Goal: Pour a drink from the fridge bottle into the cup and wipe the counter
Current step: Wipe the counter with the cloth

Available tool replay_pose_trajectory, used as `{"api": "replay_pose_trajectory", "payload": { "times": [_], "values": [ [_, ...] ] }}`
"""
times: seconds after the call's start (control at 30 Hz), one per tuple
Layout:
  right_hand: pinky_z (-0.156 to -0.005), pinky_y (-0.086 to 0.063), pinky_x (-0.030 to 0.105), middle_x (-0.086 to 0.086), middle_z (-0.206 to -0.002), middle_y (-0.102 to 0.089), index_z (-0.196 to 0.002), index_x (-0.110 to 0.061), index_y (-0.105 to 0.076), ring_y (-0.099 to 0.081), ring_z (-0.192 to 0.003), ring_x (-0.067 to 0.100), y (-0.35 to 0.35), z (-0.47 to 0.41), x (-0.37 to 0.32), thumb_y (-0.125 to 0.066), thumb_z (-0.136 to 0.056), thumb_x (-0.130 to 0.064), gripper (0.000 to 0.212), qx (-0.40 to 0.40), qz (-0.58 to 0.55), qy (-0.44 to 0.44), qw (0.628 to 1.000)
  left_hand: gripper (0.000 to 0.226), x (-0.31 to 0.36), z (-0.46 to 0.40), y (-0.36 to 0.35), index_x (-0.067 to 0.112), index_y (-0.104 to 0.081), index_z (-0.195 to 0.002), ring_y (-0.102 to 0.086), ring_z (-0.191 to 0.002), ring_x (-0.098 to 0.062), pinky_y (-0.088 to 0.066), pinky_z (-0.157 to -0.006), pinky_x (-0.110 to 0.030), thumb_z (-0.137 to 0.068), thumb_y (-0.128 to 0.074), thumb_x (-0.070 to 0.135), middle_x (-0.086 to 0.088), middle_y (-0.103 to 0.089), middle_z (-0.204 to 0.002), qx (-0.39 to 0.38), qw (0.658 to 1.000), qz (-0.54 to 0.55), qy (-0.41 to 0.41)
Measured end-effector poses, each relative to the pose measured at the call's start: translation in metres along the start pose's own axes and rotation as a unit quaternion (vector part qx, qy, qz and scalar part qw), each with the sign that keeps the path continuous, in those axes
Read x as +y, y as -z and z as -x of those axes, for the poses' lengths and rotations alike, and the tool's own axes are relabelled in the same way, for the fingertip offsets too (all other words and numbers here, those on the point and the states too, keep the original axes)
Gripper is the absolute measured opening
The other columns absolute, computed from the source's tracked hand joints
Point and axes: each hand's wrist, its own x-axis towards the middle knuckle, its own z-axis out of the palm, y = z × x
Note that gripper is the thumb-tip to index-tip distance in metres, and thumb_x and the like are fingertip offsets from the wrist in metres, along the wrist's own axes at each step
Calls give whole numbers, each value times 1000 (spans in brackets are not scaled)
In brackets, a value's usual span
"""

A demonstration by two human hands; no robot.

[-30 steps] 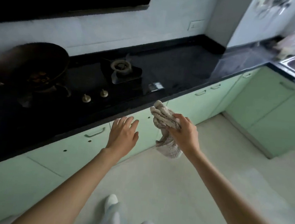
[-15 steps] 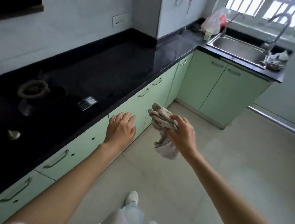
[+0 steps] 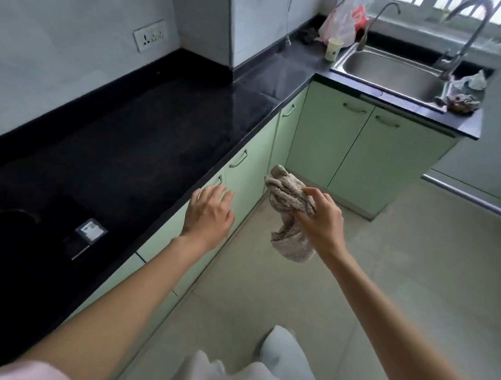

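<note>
- Over the pale tiled floor (image 3: 385,292), beside the black stone counter (image 3: 143,150), both arms reach forward.
- The right hand (image 3: 321,218) is closed around a crumpled beige cloth (image 3: 289,211), whose end hangs below the fist.
- The left hand (image 3: 209,213) is empty, palm down, fingers spread, just past the counter edge.
- The white paper cup (image 3: 333,49) stands far away, next to the steel sink (image 3: 389,74).
- Between the green cabinets (image 3: 352,150) the floor lies free.
</note>
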Motion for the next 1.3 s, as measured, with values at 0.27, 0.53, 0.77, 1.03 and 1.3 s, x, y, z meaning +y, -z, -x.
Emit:
{"api": "replay_pose_trajectory", "payload": {
  "times": [0.27,0.53,0.77,1.03,1.3],
  "values": [
    [-73,-35,24,2,-104,-62,-117,-22,-62,-55,-89,17,9,-141,38,-73,-75,-17,44,-72,1,42,997,32,22,-112,-53,7,-63,-110,-58,-107,-34,-45,-94,-53,-79,-67,15,-13,-63,-116,9,998,-49,42],
    [-75,-34,23,-2,-104,-60,-119,-24,-61,-52,-90,15,21,-277,50,-71,-77,-17,43,-144,9,98,985,35,47,-198,-79,8,-64,-111,-58,-102,-35,-45,-89,-50,-78,-69,17,-14,-63,-112,18,986,-58,155],
    [-77,-34,24,0,-106,-61,-120,-25,-60,-50,-90,12,-15,-352,44,-72,-78,-20,43,-195,14,134,972,38,28,-228,-111,5,-65,-110,-60,-99,-35,-48,-86,-49,-74,-73,17,-15,-64,-111,-12,972,-60,228],
    [-78,-34,23,1,-112,-61,-120,-23,-61,-50,-92,13,-68,-435,10,-72,-78,-18,44,-211,20,158,964,43,-24,-270,-147,5,-66,-112,-61,-102,-36,-49,-87,-51,-73,-76,20,-17,-64,-115,-45,957,-67,280],
    [-77,-37,27,4,-113,-60,-123,-21,-59,-53,-94,17,-127,-501,-40,-69,-79,-18,44,-226,28,205,952,44,-60,-291,-174,7,-64,-116,-58,-108,-36,-46,-89,-53,-76,-73,24,-16,-61,-121,-101,936,-53,334]
  ]
}}
